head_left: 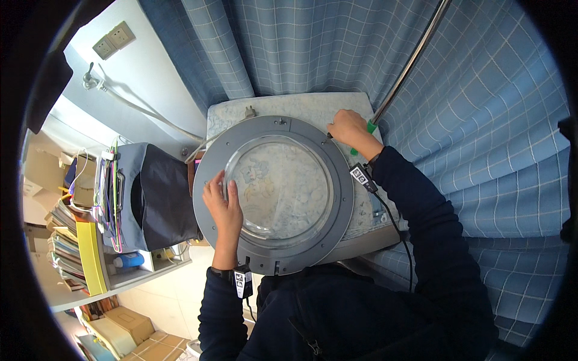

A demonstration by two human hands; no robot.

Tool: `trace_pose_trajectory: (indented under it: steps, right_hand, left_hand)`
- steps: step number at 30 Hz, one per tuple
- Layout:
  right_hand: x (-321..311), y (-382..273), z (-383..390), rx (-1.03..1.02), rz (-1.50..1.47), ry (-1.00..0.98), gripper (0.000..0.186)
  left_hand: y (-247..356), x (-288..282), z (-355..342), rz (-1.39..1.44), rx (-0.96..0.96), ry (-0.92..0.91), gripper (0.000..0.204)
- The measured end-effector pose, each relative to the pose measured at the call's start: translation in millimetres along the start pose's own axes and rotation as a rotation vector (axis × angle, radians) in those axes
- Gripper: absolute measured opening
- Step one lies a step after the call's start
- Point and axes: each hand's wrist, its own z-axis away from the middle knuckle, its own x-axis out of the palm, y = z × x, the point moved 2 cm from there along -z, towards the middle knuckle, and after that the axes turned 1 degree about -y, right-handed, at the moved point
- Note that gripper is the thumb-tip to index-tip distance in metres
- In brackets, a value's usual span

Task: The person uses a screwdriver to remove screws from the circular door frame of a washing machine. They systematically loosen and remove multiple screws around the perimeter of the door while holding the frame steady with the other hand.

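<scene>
A round grey door frame [337,204] with a clear domed window [277,189] lies on a pale patterned surface [229,108]. Small holes and fittings dot the ring. On its left side, my left hand [223,207] rests at the window's rim, fingers apart and holding nothing. At the upper right of the ring, my right hand [352,132] is closed on a small dark tool [329,136], whose thin tip is near a fitting. A green object [355,151] lies beside that hand, partly hidden by it.
Blue checked curtains [494,120] hang behind and right, with a metal pole [409,66]. At left stand a dark fabric bag [162,204], shelves of books [66,259], a wall socket [114,40] and a tap with a hose [93,84]. Cardboard boxes [129,322] sit at lower left.
</scene>
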Motion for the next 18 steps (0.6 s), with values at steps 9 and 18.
trace_pose_trajectory:
  steps: [9, 18]
  right_hand:
    - [-1.5, -1.6, 1.7, -0.010, -0.005, -0.060, 0.032]
    - [-2.6, -4.8, 6.9, -0.018, 0.013, -0.036, 0.027]
  left_hand:
    - [2.3, -1.2, -0.2, -0.002, 0.007, 0.005, 0.033]
    - [2.0, -0.7, 0.0, -0.006, -0.011, -0.007, 0.035]
